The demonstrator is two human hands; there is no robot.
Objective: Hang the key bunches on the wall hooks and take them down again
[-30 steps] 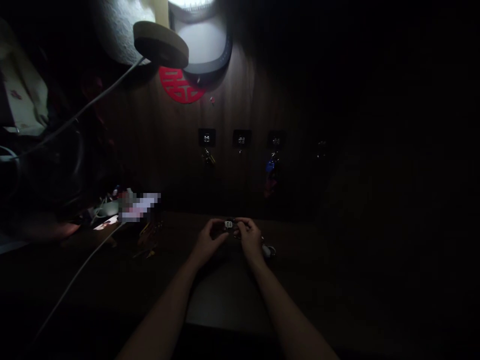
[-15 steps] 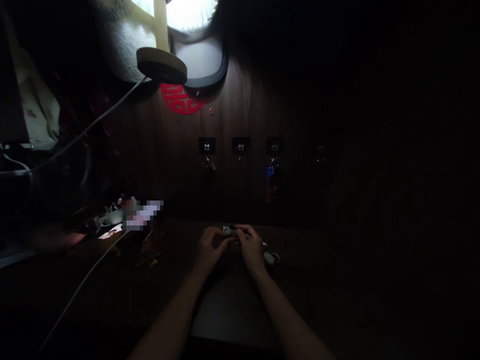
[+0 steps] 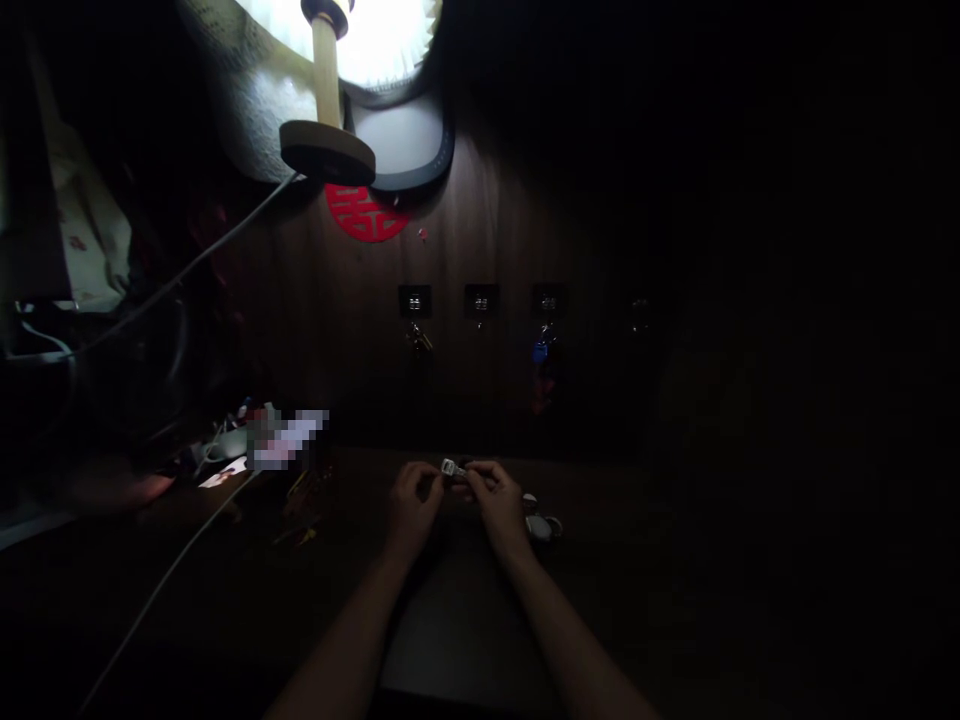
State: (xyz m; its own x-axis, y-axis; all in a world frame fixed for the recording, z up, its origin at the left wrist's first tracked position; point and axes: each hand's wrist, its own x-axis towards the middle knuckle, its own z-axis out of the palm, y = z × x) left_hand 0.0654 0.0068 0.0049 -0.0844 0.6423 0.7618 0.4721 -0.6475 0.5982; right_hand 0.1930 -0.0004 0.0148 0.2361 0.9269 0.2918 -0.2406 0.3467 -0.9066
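Note:
In the dim light, a small silver metal piece [image 3: 449, 467], shaped like a key, is between my two hands above the dark tabletop. My right hand [image 3: 498, 500] pinches its narrow right end between thumb and fingers. The fingertips of my left hand [image 3: 413, 500] are closed at its broad left end. What else lies between the fingers is too dark to make out. Just right of my right hand, a pale rounded object [image 3: 538, 526] with a loop rests on the table.
A lit lamp [image 3: 328, 150] with a wooden stem hangs at upper left, trailing a white cable [image 3: 169, 575]. Dark wall hooks [image 3: 415, 301] carry small hanging items, one blue [image 3: 540, 351]. A red paper cutout [image 3: 367, 215] is on the wall. Clutter lies at left.
The view has tilted slightly, so things appear lower. The silver piece is turned a little and shows more clearly. My left fingers have drawn closer together at its left end.

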